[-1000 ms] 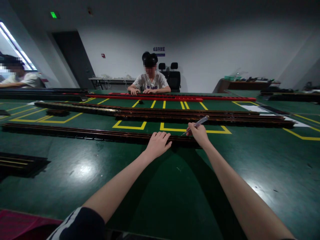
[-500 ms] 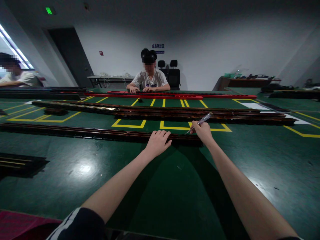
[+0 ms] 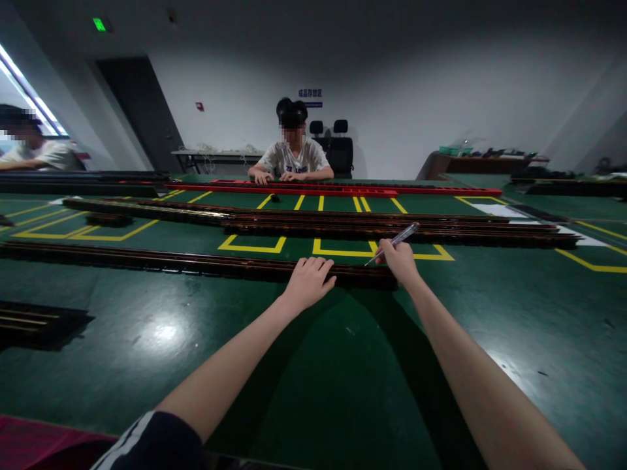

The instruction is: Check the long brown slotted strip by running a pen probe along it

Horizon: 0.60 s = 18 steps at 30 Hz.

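Note:
A long, dark, glossy strip bundle [image 3: 196, 262] runs across the green table in front of me and ends just right of centre. Over its right part lies my left hand [image 3: 307, 282], fingers bent across the top and thumb toward the near side, holding it. My right hand [image 3: 398, 259] grips a slim screwdriver [image 3: 404, 232] with a clear handle. The handle slants up to the right, and its thin shaft points down-left at the strip's upper face near the right end. Whether the tip touches the strip, I cannot tell.
More dark strips [image 3: 392, 228] lie beyond, on yellow tape markings [image 3: 255, 248]. A red strip [image 3: 441, 190] stretches before a seated co-worker [image 3: 294, 156] opposite. Another short dark bundle [image 3: 42, 325] is at the near left. A second person [image 3: 42, 153] sits far left.
The screwdriver and my right hand have shifted very slightly to the right along the strip. My left hand stays in place on it.

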Tool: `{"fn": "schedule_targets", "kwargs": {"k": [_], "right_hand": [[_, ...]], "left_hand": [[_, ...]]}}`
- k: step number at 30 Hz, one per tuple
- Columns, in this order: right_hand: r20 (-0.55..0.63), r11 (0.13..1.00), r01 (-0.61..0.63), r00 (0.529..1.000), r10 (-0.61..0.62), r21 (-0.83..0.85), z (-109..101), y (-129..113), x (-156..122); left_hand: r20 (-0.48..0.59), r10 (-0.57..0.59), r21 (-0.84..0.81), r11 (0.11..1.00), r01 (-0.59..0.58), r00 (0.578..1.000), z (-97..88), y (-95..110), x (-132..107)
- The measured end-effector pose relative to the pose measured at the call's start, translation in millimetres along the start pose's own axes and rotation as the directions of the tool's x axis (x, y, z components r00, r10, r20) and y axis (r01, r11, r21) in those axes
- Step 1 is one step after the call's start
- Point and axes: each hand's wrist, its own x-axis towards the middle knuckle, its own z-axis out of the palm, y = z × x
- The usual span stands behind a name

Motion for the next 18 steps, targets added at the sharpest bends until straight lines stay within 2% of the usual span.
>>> {"fn": "schedule_targets", "kwargs": {"k": [4,18], "right_hand": [[-0.033,1.0,0.012,0.999,-0.012,0.011,-1.2,2.6,1.3],[0.009,0.999,0.025,1.0,-0.025,0.029,-2.6,9.5,2.5]], "left_hand": [[0.01,-0.005,-0.004,1.0,0.005,1.0,-0.1,0.2,0.4],[0.011,-0.037,-0.017,0.999,0.037,0.999,-0.3,2.6,-0.8]]}}
